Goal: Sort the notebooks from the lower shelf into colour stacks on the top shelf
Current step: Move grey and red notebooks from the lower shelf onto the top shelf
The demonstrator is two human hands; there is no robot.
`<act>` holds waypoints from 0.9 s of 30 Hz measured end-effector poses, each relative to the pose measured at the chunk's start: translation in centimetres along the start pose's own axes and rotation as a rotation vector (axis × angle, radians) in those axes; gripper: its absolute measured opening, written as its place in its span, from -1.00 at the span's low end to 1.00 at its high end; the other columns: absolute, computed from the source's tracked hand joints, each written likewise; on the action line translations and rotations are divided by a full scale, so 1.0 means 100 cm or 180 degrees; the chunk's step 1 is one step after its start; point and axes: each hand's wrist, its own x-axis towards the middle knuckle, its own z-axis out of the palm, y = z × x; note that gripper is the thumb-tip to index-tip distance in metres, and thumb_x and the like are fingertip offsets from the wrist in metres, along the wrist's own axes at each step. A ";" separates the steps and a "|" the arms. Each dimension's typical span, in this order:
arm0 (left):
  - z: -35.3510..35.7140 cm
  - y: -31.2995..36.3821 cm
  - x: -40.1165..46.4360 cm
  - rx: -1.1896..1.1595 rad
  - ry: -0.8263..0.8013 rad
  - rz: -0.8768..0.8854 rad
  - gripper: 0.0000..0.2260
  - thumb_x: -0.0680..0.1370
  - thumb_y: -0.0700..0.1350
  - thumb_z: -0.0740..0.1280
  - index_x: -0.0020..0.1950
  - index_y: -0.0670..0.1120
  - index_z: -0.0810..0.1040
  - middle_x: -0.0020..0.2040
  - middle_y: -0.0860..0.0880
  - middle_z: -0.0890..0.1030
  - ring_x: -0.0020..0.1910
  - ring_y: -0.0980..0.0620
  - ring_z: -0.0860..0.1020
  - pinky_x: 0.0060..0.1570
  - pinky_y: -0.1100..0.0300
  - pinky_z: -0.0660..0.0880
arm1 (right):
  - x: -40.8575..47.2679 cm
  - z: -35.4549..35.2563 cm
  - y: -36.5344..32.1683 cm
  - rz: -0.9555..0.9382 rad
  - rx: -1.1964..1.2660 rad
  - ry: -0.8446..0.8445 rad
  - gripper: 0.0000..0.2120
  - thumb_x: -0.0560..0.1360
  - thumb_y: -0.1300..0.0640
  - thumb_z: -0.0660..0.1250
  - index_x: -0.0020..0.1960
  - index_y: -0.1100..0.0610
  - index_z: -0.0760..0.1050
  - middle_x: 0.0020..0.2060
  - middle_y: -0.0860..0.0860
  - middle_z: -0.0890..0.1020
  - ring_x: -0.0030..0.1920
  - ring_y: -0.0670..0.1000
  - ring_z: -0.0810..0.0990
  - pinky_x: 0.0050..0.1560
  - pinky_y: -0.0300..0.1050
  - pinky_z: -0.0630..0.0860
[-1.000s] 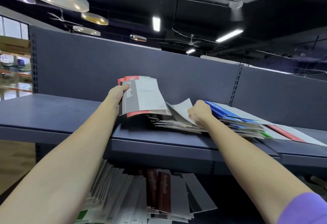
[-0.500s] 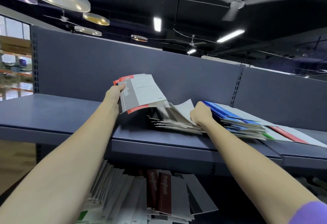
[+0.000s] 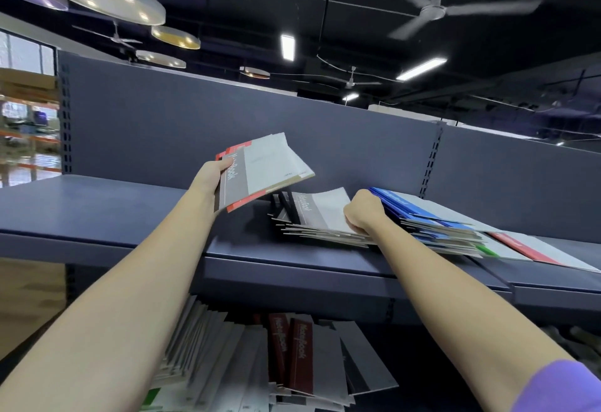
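Observation:
My left hand (image 3: 210, 174) grips a small bundle of notebooks (image 3: 263, 171), grey cover on top and red ones beneath, tilted up above the top shelf (image 3: 97, 213). A grey stack (image 3: 312, 219) lies on that shelf under it, to the right. My right hand (image 3: 363, 211) has its fingers curled on the right edge of the grey stack, against a blue stack (image 3: 432, 216). A red notebook (image 3: 527, 245) lies flat at the far right. Unsorted notebooks (image 3: 292, 356) lean on the lower shelf.
The grey back panel (image 3: 195, 125) rises right behind the stacks. The top shelf's front lip (image 3: 292, 268) runs between the two shelves. A green cover edge (image 3: 486, 250) shows under the blue stack. Ceiling fans and lamps hang overhead.
My left hand has lifted its bundle up and left, off the grey stack, and the stack's top cover now shows. My right hand has stayed in place on the stack's edge.

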 end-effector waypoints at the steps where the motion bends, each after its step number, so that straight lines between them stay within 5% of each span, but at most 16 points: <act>1: 0.000 0.000 0.000 0.0115 -0.0001 -0.0052 -0.71 0.62 -0.03 0.28 0.26 -0.14 0.57 -0.01 -0.10 0.71 -0.12 -0.09 0.67 -0.11 0.05 0.60 | 0.000 0.001 0.000 0.0030 0.0062 -0.0036 -0.86 0.43 0.36 0.22 -0.27 0.21 0.35 -0.35 0.13 0.50 -0.22 0.21 0.51 -0.37 -0.11 0.32; 6: 0.014 -0.004 -0.005 0.0802 -0.0121 0.0016 -0.82 0.61 -0.08 0.31 0.09 -0.16 0.58 -0.12 -0.11 0.68 -0.29 -0.04 0.65 -0.31 0.16 0.52 | 0.003 -0.002 -0.015 -0.0207 0.0839 0.0406 -0.83 0.55 0.06 0.19 -0.16 0.13 0.37 -0.08 0.16 0.58 -0.05 0.21 0.48 -0.10 -0.03 0.34; 11: 0.021 -0.008 -0.001 0.1359 -0.0212 0.0465 -0.70 0.58 -0.10 0.38 0.23 -0.25 0.56 -0.04 -0.14 0.69 -0.28 -0.03 0.65 -0.36 0.23 0.54 | -0.016 -0.019 -0.045 -0.0304 0.1676 -0.0482 -0.53 0.57 -0.20 0.28 -0.11 0.25 0.55 -0.26 0.03 0.65 -0.35 0.00 0.47 -0.35 -0.18 0.37; 16: 0.019 -0.007 -0.003 0.1354 -0.0219 0.0505 -0.70 0.57 -0.08 0.40 0.21 -0.24 0.57 -0.03 -0.14 0.70 -0.33 0.01 0.66 -0.42 0.26 0.54 | -0.014 -0.011 -0.047 -0.0070 0.2256 -0.0717 -0.72 0.36 0.08 0.59 -0.14 0.20 0.54 -0.35 0.08 0.55 -0.35 0.06 0.48 -0.33 -0.10 0.37; 22: 0.020 -0.008 -0.006 0.0972 -0.0246 0.0442 -0.69 0.55 -0.12 0.40 0.23 -0.25 0.56 -0.03 -0.15 0.70 -0.16 -0.12 0.67 0.02 -0.13 0.59 | -0.002 -0.011 -0.039 0.0229 0.2637 -0.0570 -0.75 0.44 0.29 0.50 0.07 0.39 0.60 -0.21 0.18 0.64 -0.29 0.08 0.60 -0.11 -0.01 0.66; 25: 0.020 -0.008 -0.007 0.0892 -0.0181 0.0470 -0.72 0.56 -0.16 0.38 0.22 -0.27 0.55 -0.11 -0.14 0.69 -0.25 -0.08 0.67 0.06 -0.15 0.56 | 0.005 -0.009 -0.028 0.0349 0.2387 -0.0391 -0.94 0.47 0.32 0.41 -0.09 0.30 0.55 -0.29 0.15 0.54 -0.31 0.11 0.50 -0.22 -0.01 0.57; 27: 0.020 -0.006 -0.009 0.0794 -0.0137 0.0446 -0.82 0.58 -0.17 0.36 0.14 -0.21 0.55 -0.17 -0.09 0.68 -0.32 -0.02 0.66 -0.03 -0.04 0.58 | 0.009 -0.008 -0.019 0.0378 0.1902 -0.0232 -0.88 0.47 0.29 0.34 -0.20 0.22 0.42 -0.45 0.09 0.45 -0.34 0.10 0.40 -0.28 -0.08 0.40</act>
